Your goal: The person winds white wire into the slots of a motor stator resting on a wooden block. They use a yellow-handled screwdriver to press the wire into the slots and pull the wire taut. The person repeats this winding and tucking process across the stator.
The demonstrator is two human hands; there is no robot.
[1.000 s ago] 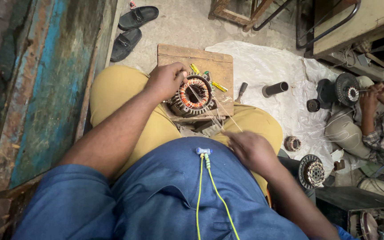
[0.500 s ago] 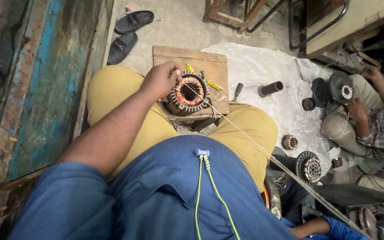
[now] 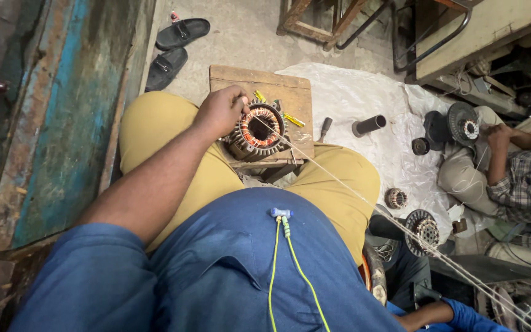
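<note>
Here, left hand [image 3: 221, 112] grips stator [image 3: 256, 131].

I see a small wooden board [image 3: 278, 86] at upper centre, resting across the knees, bearing a round motor stator [image 3: 256, 130] and a yellow-handled tool [image 3: 292, 119]. To its right, a white plastic sheet [image 3: 345, 92] covers the concrete floor [image 3: 241, 37]; a dark tube [image 3: 369, 125] and another stator [image 3: 396, 198] lie on it. Two black sandals [image 3: 176, 46] lie on the floor, upper left.
</note>
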